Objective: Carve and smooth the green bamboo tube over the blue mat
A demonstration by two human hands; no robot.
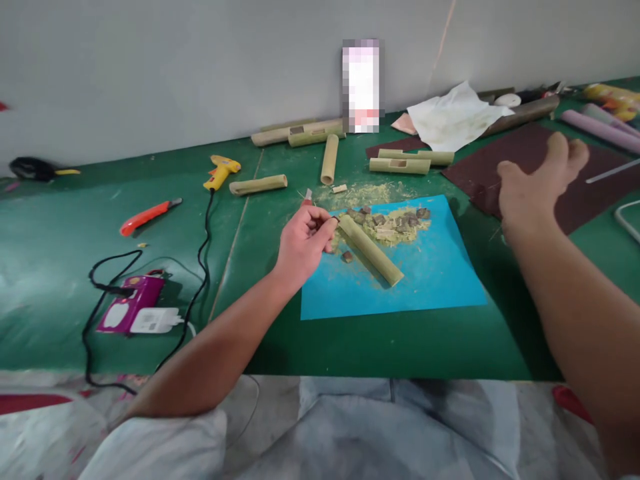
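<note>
Nearest, at lower frame, both forearms reach over the green table [60, 253]. Mid-frame, on the blue mat [425, 280], the left hand [303, 243] pinches the bamboo tube [371, 251] end; keep it steady. Upper right, the right hand [537, 183] hovers with fingers spread and slack.

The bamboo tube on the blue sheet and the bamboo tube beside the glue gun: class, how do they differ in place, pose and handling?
The tube on the blue sheet lies diagonally, its end at the left hand, with shavings beside it. The tube beside the glue gun lies nearly level on the bare green table, untouched. Both are pale green, hollow bamboo lengths.
</note>
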